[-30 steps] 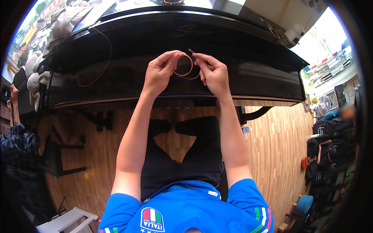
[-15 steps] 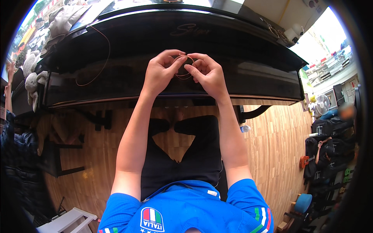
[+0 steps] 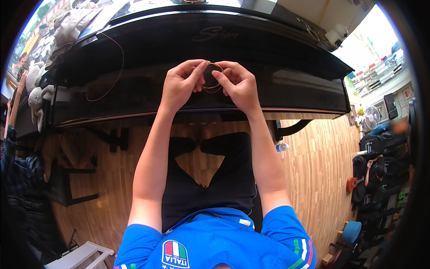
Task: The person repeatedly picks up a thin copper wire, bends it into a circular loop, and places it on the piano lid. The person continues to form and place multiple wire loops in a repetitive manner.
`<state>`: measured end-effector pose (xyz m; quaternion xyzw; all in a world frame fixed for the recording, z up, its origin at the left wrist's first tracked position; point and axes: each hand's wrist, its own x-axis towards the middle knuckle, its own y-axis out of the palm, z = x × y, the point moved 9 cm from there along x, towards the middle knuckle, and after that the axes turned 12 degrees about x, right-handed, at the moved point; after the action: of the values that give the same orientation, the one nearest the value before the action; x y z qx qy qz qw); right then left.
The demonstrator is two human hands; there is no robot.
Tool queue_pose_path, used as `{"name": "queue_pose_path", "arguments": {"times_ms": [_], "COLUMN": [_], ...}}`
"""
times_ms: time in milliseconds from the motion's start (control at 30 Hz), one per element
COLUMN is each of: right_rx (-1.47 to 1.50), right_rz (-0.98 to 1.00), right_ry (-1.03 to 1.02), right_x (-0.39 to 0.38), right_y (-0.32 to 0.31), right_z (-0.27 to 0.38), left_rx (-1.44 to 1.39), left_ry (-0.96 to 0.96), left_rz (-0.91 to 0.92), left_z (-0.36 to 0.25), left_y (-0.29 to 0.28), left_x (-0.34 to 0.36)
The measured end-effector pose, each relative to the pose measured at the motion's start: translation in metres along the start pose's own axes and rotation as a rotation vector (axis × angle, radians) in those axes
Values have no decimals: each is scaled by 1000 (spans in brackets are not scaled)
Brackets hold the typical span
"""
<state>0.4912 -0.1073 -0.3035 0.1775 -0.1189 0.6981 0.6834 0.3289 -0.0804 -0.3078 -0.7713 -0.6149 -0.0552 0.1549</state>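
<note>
My left hand (image 3: pixel 182 84) is closed with thumb and fingertips pinched on a thin copper-coloured cable, bent into a loose round coil (image 3: pixel 212 88). Opposite it, my right hand (image 3: pixel 237 88) grips the coil's other side, thumb inside the loop, other fingers curled. Both hands are raised over the glossy black piano front (image 3: pixel 295 76), the coil between them; some of the cable is hidden by fingers. A separate thin cord (image 3: pixel 122 58) hangs in a curve on the piano's left part.
At left are grey plush toys (image 3: pixel 36 99) and another person's arm (image 3: pixel 13 114). At right are a white fan (image 3: pixel 371 117), black bags (image 3: pixel 376 145), a small orange guitar (image 3: pixel 351 184), a blue stool (image 3: pixel 351 231) and a bottle (image 3: pixel 282 147) on the wooden floor (image 3: pixel 304 170).
My hands have come closer together; my right fingers moved from the cable's end onto the loop, which is now a tighter coil. The other person's hand at left has shifted upward.
</note>
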Motion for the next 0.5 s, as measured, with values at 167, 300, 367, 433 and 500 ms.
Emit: {"name": "queue_pose_path", "arguments": {"times_ms": [167,300,367,433,500], "right_rx": [-18,25,55,92,200], "right_rz": [-27,-75,-124,-201,-280], "right_ry": [27,35,-20,-118,-60], "right_x": [-1,-1,0,1,0], "right_y": [-1,-5,-10,-18,-27], "right_z": [-1,-3,-1,4,1], "left_rx": [35,116,143,96,81], "left_ry": [26,67,60,42,23], "left_rz": [66,91,75,36,7], "left_z": [-2,-6,-2,-1,0], "left_y": [6,9,8,6,5], "left_x": [-2,-2,-1,-1,0]}}
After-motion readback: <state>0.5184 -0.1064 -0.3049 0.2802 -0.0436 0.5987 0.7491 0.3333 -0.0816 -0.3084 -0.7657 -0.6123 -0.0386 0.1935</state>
